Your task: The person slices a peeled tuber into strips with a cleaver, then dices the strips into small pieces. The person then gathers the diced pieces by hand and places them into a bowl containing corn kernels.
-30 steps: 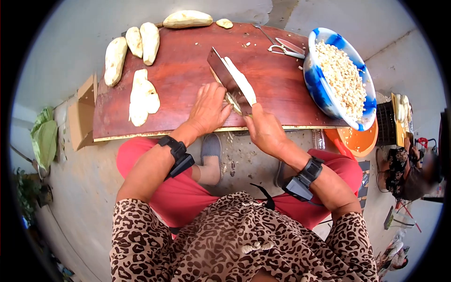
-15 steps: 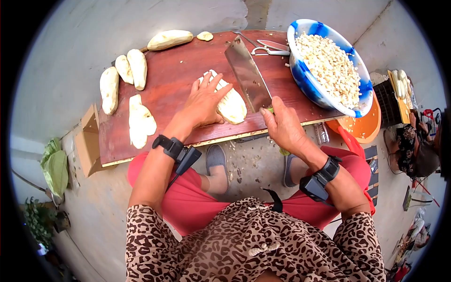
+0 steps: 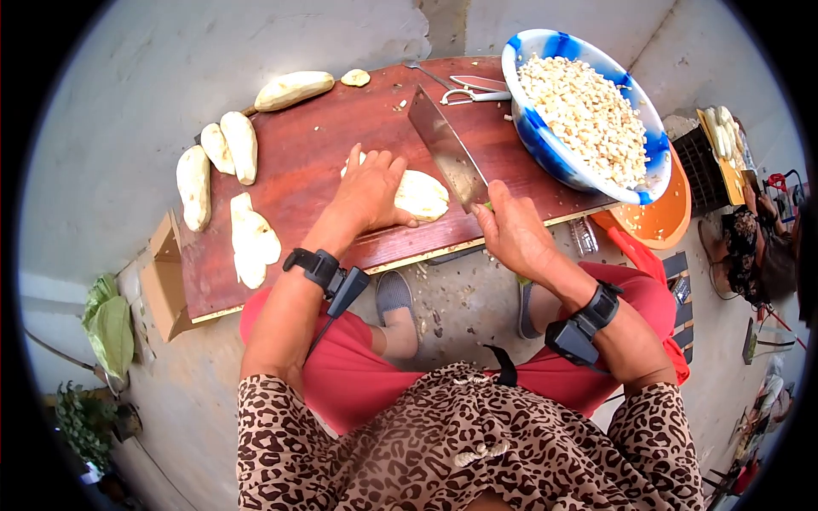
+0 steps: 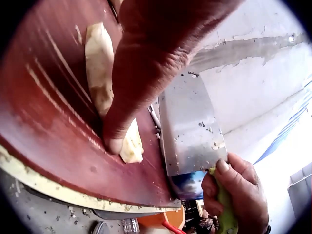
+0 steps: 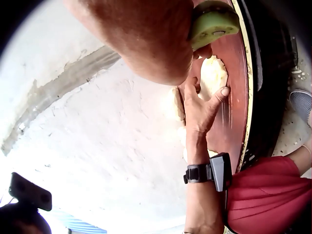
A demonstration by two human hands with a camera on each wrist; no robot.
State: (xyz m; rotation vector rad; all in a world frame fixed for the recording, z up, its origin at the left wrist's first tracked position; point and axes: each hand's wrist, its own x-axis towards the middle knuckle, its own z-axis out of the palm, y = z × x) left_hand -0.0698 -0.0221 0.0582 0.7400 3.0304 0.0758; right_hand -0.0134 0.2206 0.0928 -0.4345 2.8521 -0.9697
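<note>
My left hand (image 3: 372, 192) grips a flat piece of pale peeled root vegetable (image 3: 423, 196) lying on the red-brown board (image 3: 298, 170). Its fingers lie over the far side and the thumb is at the near edge, as the left wrist view also shows. In my right hand (image 3: 520, 232) is the green handle (image 4: 226, 207) of a cleaver (image 3: 447, 146). The broad blade stands raised just right of the piece, its tip pointing away from me. Another flat peeled piece (image 3: 253, 241) lies at the board's left.
Several whole peeled roots (image 3: 240, 146) line the far left edge. A peeler (image 3: 469, 98) lies at the back, beside a blue-and-white basin (image 3: 532, 132) heaped with diced pieces. An orange bowl (image 3: 679, 209) sits below the basin; a cardboard box (image 3: 166, 277) stands left of the board.
The cleaver has come away from the root to the right. My left hand moved onto the piece with fingers spread, and now its fingers are drawn closer around it. The head view has shifted.
</note>
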